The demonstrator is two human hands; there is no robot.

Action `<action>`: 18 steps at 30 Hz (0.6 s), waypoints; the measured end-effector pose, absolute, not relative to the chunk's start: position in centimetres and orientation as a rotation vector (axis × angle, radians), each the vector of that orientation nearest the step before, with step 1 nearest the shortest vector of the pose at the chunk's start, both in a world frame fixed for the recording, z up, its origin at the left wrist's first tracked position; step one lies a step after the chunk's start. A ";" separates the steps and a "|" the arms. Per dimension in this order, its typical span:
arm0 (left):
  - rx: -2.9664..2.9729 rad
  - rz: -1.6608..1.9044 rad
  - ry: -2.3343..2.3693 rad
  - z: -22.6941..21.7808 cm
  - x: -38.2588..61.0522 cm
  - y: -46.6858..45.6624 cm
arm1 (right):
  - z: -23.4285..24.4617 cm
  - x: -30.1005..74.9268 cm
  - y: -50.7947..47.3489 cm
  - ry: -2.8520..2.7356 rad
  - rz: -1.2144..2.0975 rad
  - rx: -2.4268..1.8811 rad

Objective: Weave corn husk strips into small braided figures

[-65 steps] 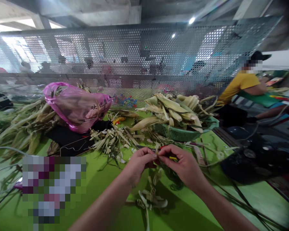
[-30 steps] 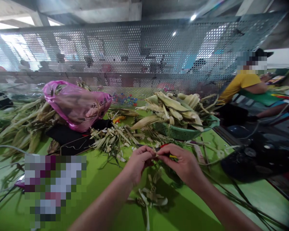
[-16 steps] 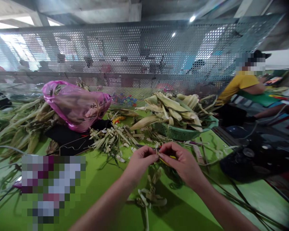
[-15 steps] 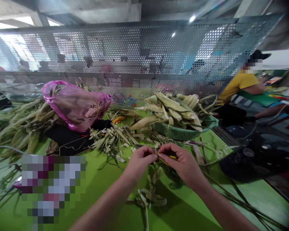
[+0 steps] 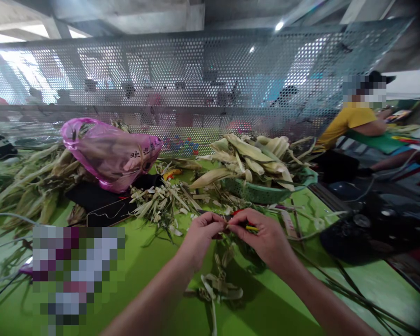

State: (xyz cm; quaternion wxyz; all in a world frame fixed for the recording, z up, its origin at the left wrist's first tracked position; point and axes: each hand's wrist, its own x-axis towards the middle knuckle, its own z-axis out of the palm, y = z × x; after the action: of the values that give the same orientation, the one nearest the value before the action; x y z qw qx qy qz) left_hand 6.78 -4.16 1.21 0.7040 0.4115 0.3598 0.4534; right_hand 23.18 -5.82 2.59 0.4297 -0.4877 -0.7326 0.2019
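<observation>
My left hand and my right hand meet over the table's middle, fingertips pinched together on a small strip of corn husk. Fingers hide most of the strip. Under the hands, a knotted corn-husk piece with pale curled strips shows above the green tabletop; I cannot tell whether it joins the pinched strip. Behind the right hand's fingers, a red and yellow object is partly covered. A pile of cut husk scraps lies just beyond the left hand.
A green basket heaped with dried husks stands at the back right. A pink plastic bag and loose husks are at the left. A perforated metal screen runs behind. A person in yellow sits at the right.
My right fingers have shifted slightly at the pinch, and more of the red and yellow object shows behind them. My left hand is nearly still.
</observation>
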 end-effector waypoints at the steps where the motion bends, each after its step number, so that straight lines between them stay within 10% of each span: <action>1: 0.932 1.012 0.808 1.4 6.8 -4.2 | 2.6 23.1 -5.8 -1.796 0.545 -1.237; 18: 0.950 0.992 0.791 1.8 6.7 -4.2 | 2.4 23.3 -5.8 -1.877 0.394 -1.085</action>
State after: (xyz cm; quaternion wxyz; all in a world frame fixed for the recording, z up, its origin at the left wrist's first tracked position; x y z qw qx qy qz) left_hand 6.68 -4.25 1.77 0.7022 0.4269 0.3552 0.4455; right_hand 23.30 -5.76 2.45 0.4520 -0.4393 -0.7598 0.1595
